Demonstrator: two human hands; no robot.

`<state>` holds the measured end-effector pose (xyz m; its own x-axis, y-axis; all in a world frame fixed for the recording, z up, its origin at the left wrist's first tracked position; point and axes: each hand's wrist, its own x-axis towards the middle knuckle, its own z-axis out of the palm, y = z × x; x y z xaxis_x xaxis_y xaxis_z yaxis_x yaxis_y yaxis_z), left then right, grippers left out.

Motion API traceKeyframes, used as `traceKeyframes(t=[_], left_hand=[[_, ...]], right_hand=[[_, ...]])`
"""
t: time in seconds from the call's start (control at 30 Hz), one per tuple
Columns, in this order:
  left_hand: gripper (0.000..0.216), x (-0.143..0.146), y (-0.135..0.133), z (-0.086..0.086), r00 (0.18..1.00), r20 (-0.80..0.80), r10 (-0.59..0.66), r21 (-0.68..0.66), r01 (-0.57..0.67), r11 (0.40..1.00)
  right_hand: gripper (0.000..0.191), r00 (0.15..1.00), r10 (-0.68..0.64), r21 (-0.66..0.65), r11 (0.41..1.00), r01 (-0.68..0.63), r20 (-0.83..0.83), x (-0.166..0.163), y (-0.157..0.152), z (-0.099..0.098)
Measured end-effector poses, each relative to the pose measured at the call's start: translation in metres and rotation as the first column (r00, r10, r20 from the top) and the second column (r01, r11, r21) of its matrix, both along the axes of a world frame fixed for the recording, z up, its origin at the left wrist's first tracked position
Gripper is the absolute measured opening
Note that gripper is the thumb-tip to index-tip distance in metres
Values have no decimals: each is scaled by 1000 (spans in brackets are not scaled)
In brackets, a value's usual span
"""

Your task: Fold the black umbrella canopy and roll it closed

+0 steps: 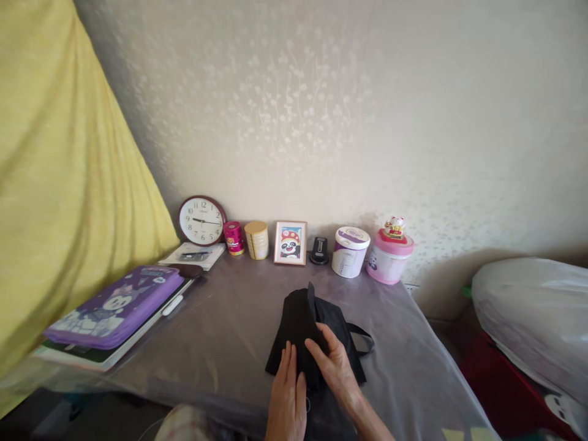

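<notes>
You are apparently folding a black bag [294, 315] on the counter [206, 343], left hand [287, 392] lying flat, right hand [339, 367] pinching its fold; steady pressing seems called for next.

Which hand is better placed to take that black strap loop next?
Probably the right hand: it is nearer the strap loop, which sticks out on that side of the black fabric item. The left hand rests against the fabric, farther away.

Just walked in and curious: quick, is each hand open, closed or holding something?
Left hand: open, fingers straight, against the folded black fabric bundle.
Right hand: fingers partly curled at the same bundle; whether it grips cannot be told.
</notes>
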<state>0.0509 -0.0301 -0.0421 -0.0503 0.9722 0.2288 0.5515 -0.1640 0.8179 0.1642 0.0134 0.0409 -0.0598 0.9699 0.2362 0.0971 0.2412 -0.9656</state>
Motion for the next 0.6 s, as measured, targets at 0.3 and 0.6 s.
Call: traceKeyframes(t=[0.3, 0.6], left_hand=[[46, -7, 4, -26, 996, -89, 6, 59, 0, 998], [48, -22, -1, -30, 991, -99, -89, 82, 97, 992]], right_hand=[[28, 963, 30, 14, 999, -35, 267, -17, 6, -16], [31, 823, 73, 128, 976, -174, 563, -17, 1, 1]])
